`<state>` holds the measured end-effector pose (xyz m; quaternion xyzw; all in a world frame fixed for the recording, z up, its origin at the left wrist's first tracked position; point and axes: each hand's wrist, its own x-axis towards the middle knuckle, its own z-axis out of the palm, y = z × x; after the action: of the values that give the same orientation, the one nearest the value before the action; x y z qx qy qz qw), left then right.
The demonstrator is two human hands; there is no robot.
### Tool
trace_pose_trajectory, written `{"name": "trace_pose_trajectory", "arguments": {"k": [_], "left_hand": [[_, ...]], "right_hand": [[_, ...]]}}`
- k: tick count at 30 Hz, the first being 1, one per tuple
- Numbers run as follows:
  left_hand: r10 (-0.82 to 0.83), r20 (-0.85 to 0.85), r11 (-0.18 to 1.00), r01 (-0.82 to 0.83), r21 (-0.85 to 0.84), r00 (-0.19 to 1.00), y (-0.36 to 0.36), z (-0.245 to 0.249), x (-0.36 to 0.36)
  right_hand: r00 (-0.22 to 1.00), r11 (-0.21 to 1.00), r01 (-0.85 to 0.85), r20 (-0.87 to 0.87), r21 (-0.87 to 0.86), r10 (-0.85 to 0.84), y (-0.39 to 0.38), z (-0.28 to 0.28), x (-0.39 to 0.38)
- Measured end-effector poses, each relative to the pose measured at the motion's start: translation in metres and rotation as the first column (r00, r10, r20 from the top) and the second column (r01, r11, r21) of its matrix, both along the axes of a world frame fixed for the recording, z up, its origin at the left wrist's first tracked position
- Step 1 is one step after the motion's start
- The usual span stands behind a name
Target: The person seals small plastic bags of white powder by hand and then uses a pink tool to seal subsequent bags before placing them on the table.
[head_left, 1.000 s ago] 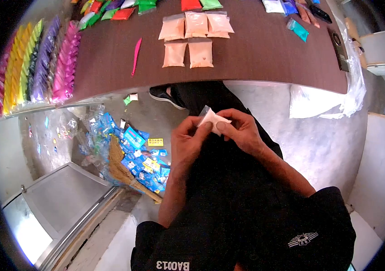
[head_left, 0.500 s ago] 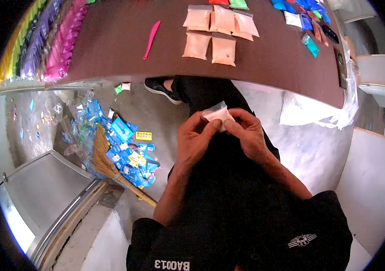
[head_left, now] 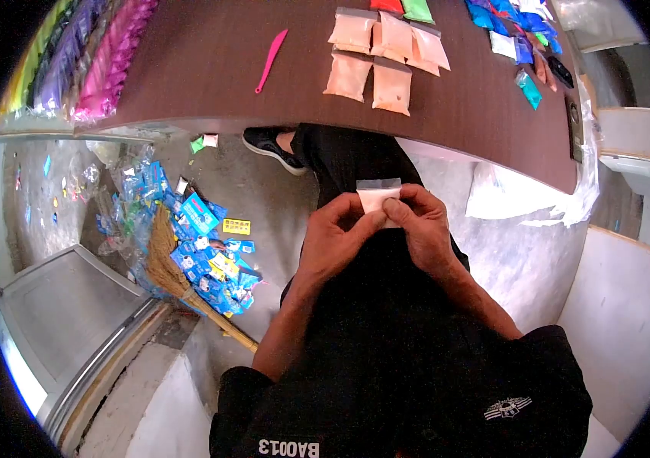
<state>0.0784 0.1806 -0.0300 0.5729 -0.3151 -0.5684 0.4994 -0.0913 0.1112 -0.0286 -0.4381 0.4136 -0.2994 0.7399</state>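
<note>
Between my two hands, above my lap, is a small clear plastic bag (head_left: 378,197) with pale pink contents. Its clear top strip points up toward the table. My left hand (head_left: 344,229) pinches the bag from the left, fingers closed behind it. From the other side my right hand (head_left: 423,227) grips it, thumb pressed on the front near the left thumb. On the table (head_left: 210,76) in front lie several similar peach-coloured bags (head_left: 392,85) in two rows. A pink plastic knife (head_left: 271,61) rests to their left.
Bundles of colourful plastic packs (head_left: 115,57) line the table's left end. Blue, white and teal packets (head_left: 527,89) lie at its right. On the floor, a straw broom (head_left: 168,263) leans over a heap of blue wrappers (head_left: 207,267). White plastic sheeting (head_left: 504,195) hangs below the table's right edge.
The bag has turned more upright, its clear top strip now level and facing up. Both hands keep hold of it, and the view has shifted slightly.
</note>
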Motion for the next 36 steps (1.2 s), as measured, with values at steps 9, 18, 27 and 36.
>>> {"name": "trace_pose_trajectory", "arguments": {"k": [9, 18, 27, 36], "left_hand": [[-0.090, 0.211, 0.996, 0.085, 0.033, 0.973, 0.003, 0.004, 0.008], [0.046, 0.035, 0.996, -0.049, 0.069, 0.998, 0.006, -0.005, -0.009], [-0.002, 0.221, 1.000, -0.005, 0.031, 0.975, 0.004, 0.005, -0.006], [0.190, 0.061, 0.976, -0.196, 0.093, 0.980, 0.002, 0.002, -0.019]], "right_hand": [[0.986, 0.996, -0.091, -0.142, -0.027, 0.086, 0.000, 0.009, 0.000], [0.999, 0.999, -0.019, -0.048, -0.029, 0.017, 0.005, 0.000, -0.003], [0.985, 0.993, -0.115, -0.133, -0.003, 0.113, -0.003, 0.010, -0.005], [0.992, 0.991, -0.086, -0.103, -0.102, 0.075, 0.000, -0.001, -0.007]]}}
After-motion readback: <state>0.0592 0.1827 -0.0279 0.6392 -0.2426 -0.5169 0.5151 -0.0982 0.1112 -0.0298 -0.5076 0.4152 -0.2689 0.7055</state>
